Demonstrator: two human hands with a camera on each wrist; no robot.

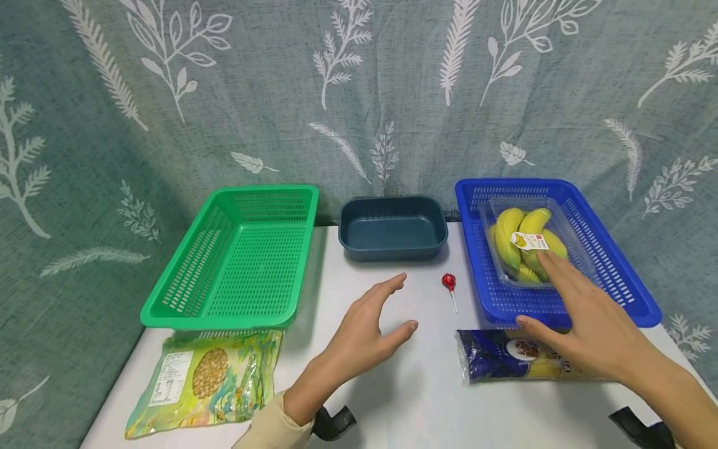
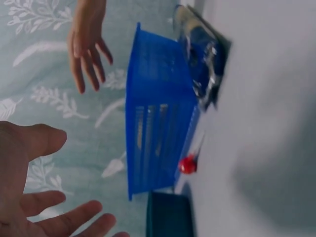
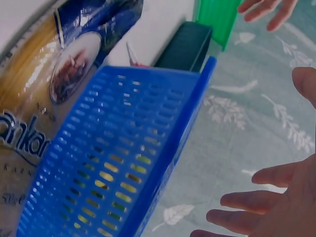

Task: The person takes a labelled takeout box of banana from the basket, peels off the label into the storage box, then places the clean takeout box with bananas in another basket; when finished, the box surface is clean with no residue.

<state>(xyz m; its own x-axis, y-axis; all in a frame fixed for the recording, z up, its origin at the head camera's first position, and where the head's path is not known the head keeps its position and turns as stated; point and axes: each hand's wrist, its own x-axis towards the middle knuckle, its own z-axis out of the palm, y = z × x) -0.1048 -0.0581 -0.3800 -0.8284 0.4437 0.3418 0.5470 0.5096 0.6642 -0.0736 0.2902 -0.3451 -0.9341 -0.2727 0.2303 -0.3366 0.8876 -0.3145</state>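
My left hand [image 1: 359, 333] hovers over the table's middle, thumb and fingers spread, holding nothing. My right hand [image 1: 600, 318] is held above the front of the blue basket [image 1: 467, 249], fingers apart and nothing in its grasp. Inside that basket lies a clear plastic box of bananas [image 1: 509, 243] with a white label; my right fingertips overlap it in the head view, but contact cannot be told. Partly hidden beneath the right hand is a blue and yellow pack of spaghetti [image 1: 493, 362]. Between the hands, farther back, lies a red lollipop [image 1: 449, 282].
A green basket [image 1: 255, 262] with nothing in it stands at the left. In front of it lies a green-yellow bag [image 1: 224, 380] showing round tan beans. A dark teal bin [image 1: 392, 254] stands at the back, against a leaf-patterned curtain [image 1: 280, 81].
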